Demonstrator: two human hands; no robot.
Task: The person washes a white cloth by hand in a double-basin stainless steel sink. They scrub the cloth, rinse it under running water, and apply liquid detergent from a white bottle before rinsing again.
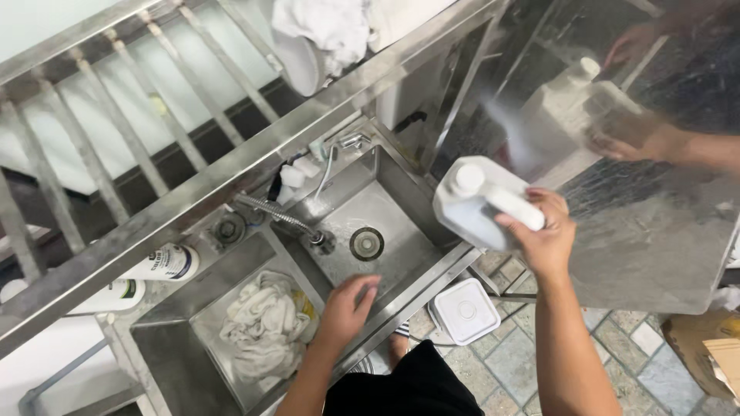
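My right hand (544, 235) grips the handle of a white plastic jug (472, 202) with a white cap, held in the air beside the steel sink. My left hand (348, 306) hovers over the divider between the two basins, fingers spread and holding nothing. The right basin (401, 250) has a round drain (367, 243) and a flexible metal faucet hose (277, 214) hanging into it. In the left basin (166, 347) lies a crumpled white cloth (264, 327).
A shiny steel wall panel (640, 246) at right mirrors the jug and hand. A white lidded bucket (465, 310) stands on the tiled floor below. Two white bottles (158, 266) lie on the counter at left. A steel shelf rack (116, 139) with cloths overhangs the sink.
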